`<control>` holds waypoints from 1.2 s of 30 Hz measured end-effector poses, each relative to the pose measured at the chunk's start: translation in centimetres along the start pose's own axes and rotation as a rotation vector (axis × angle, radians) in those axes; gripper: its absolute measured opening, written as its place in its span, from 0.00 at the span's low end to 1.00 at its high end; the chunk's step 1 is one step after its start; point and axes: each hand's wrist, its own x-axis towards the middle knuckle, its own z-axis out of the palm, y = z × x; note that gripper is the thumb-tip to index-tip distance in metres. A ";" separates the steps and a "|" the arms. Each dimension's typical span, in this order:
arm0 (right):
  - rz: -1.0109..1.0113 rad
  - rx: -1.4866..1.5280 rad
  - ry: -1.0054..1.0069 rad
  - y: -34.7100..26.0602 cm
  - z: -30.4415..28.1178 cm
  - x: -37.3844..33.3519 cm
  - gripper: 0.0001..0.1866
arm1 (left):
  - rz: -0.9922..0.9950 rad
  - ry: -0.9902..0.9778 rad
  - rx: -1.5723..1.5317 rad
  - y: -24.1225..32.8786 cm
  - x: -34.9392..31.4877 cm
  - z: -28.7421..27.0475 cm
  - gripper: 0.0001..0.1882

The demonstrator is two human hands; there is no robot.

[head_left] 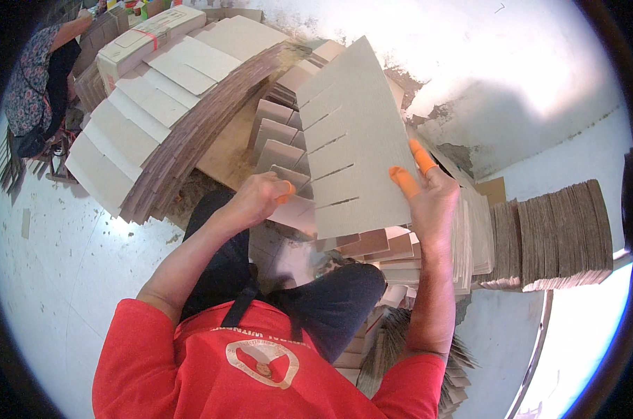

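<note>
A large grey cardboard divider sheet (365, 146) with several parallel slots stands tilted in front of me. My right hand (432, 199) grips its right edge, with orange finger covers on the thumb and a finger. Shorter cardboard cross pieces (281, 157) stick out in a row from the sheet's left side. My left hand (262, 199) is closed at the near end of that row, an orange cover on one finger. It seems to pinch the edge of a cross piece; its fingertips are partly hidden.
Overlapping cardboard sheets (184, 77) form a long stack at left, with a strapped carton (149, 42) on top. More cardboard stacks (561, 234) stand at right by the wall (554, 140). Another person (37, 91) is at the far left. Cardboard pieces (393, 349) lie beside my legs.
</note>
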 end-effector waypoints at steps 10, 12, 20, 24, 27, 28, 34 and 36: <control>0.000 -0.037 -0.229 -0.3 2.8 -0.7 0.29 | -0.030 -0.069 0.010 -0.3 -0.4 0.7 0.08; 0.112 -0.113 -0.380 -1.5 3.4 -0.4 0.30 | -0.042 -0.061 0.012 -0.3 -0.4 0.8 0.08; -0.189 -0.042 -0.401 1.8 8.1 -2.9 0.11 | -0.014 0.013 -0.011 0.3 0.6 1.1 0.00; -0.146 -0.097 -0.456 1.2 7.5 -2.9 0.11 | -0.012 0.028 -0.024 0.4 0.9 0.5 0.01; -0.161 -0.108 -0.552 2.8 9.0 -4.2 0.13 | -0.050 -0.038 0.056 -0.4 0.3 0.7 0.08; -0.161 -0.116 -0.591 3.6 9.6 -5.0 0.13 | -0.033 -0.036 0.040 -0.2 0.5 0.9 0.06; -0.033 -0.308 -0.756 -0.4 10.2 -5.7 0.21 | -0.048 -0.067 0.069 0.0 0.3 0.5 0.07; -0.173 -0.230 -0.464 2.4 10.2 -5.3 0.24 | -0.061 -0.089 0.108 0.9 0.5 0.0 0.13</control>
